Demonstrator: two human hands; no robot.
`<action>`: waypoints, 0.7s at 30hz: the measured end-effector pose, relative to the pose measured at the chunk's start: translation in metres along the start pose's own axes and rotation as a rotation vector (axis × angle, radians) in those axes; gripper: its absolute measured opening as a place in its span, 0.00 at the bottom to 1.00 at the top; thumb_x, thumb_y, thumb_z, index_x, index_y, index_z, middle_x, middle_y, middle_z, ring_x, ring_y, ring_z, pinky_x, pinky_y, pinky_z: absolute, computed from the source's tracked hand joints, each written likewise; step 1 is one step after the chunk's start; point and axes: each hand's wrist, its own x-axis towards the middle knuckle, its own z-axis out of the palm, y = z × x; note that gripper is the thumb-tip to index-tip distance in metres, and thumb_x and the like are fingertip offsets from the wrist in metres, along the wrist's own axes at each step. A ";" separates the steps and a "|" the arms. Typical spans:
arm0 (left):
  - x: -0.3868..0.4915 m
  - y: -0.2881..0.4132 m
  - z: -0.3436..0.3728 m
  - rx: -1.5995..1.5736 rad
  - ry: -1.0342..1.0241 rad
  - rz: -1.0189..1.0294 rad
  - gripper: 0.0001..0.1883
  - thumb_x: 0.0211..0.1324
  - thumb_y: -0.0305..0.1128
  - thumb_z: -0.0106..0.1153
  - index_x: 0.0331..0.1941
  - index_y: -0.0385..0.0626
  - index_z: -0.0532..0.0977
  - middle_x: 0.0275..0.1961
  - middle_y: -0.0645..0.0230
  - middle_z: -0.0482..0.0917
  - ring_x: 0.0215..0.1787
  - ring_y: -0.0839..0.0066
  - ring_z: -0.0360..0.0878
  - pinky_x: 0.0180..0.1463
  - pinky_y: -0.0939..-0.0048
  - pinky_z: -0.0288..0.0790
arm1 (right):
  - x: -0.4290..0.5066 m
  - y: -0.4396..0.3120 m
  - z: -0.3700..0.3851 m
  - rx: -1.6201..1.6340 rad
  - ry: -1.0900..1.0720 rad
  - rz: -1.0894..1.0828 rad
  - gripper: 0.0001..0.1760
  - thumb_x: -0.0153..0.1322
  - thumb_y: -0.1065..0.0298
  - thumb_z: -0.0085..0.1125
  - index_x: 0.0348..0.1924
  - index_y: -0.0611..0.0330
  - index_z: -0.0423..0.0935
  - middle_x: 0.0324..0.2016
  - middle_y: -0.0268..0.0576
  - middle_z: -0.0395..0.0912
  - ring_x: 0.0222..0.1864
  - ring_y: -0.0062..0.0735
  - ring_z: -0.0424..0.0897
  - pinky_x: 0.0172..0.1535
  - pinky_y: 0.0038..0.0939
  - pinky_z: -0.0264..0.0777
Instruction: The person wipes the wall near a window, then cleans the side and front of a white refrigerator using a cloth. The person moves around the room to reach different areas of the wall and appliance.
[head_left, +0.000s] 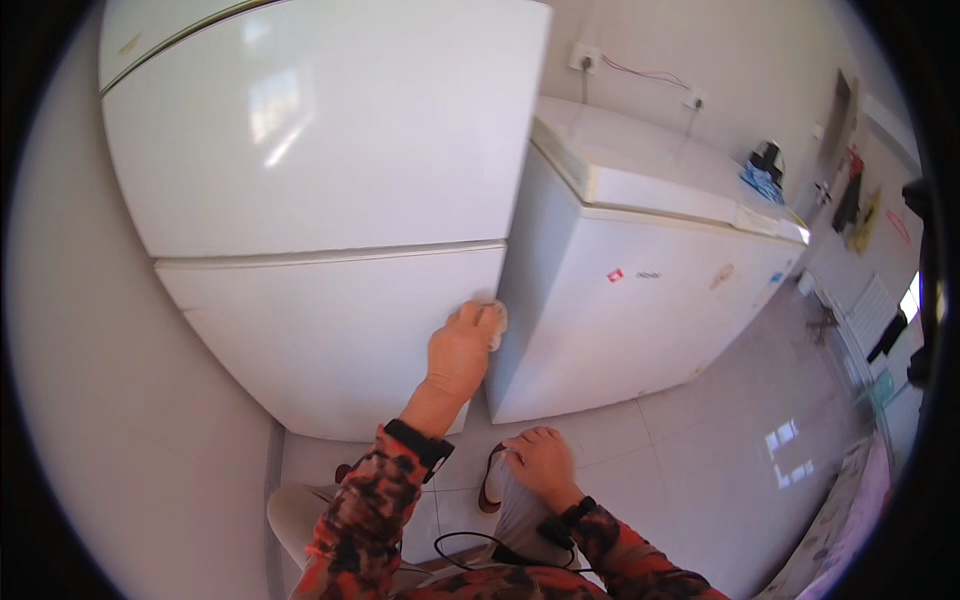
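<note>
My left hand (459, 346) grips a pale cloth or sponge (498, 324), mostly hidden behind the fingers. It presses this against the right edge of the lower door (330, 330) of a white refrigerator. Above a horizontal seam is the glossy upper door (337, 142), with window light reflected in it. My right hand (544, 463) rests on my bent right knee and holds nothing. Both wrists wear black bands, and a black cable (465, 534) loops across my lap.
A white chest freezer (637, 315) stands close on the right, its lid (637, 150) shut. A blue-and-black bundle (765, 171) lies on its far end. Wall sockets (585, 58) with cords sit behind. Left is a plain wall (112, 375); patterned fabric (832, 525) borders the tiled floor (675, 480) at lower right.
</note>
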 end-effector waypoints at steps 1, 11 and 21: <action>-0.009 0.000 0.002 -0.069 -0.115 -0.095 0.12 0.57 0.29 0.65 0.45 0.50 0.78 0.42 0.62 0.79 0.43 0.54 0.83 0.39 0.57 0.78 | -0.001 0.001 -0.003 0.027 0.018 -0.016 0.06 0.68 0.64 0.65 0.35 0.53 0.88 0.32 0.41 0.84 0.42 0.45 0.81 0.50 0.43 0.74; -0.103 0.011 -0.030 -0.668 -0.470 -0.804 0.20 0.70 0.46 0.61 0.54 0.43 0.77 0.37 0.60 0.84 0.35 0.69 0.84 0.39 0.63 0.78 | 0.029 -0.045 0.010 0.978 0.010 0.366 0.44 0.70 0.63 0.70 0.77 0.56 0.62 0.64 0.53 0.69 0.65 0.48 0.73 0.61 0.36 0.74; -0.045 -0.031 -0.145 -0.079 -0.087 -0.340 0.15 0.71 0.42 0.63 0.47 0.40 0.81 0.35 0.60 0.83 0.32 0.71 0.81 0.39 0.68 0.74 | 0.079 -0.066 0.017 1.357 0.342 0.350 0.36 0.70 0.72 0.69 0.70 0.63 0.68 0.57 0.50 0.78 0.57 0.41 0.80 0.60 0.35 0.73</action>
